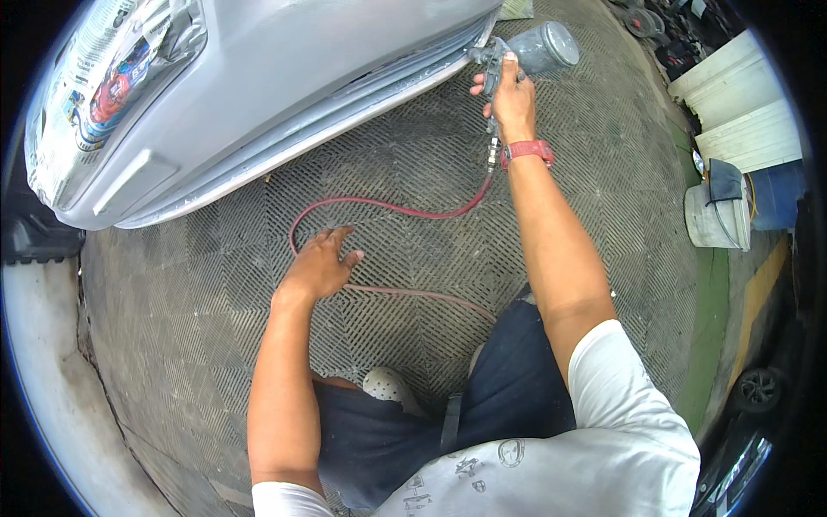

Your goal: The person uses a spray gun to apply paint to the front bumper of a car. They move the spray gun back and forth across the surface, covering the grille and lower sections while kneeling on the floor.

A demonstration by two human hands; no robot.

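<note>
My right hand (514, 108) is wrapped around the handle of a paint spray gun (492, 73), whose cloudy grey cup (544, 47) points to the far right. From the gun's metal fitting a red air hose (388, 203) curves left across the floor and passes behind my left hand (317, 265). That hand hangs over the floor with its fingers apart and holds nothing. At the upper left stands a grey car body panel (284, 73) with a whitish lower edge, close to the gun. Newspaper (108, 99) covers part of the panel's left end.
Ribbed, dusty floor tiles (603, 215) lie under me. To the right are a white bucket (713, 220), a blue drum (777, 194) and white panels (741, 95). A dark car's wheel (758, 389) shows at the lower right. A pale ledge (52, 345) runs along the left.
</note>
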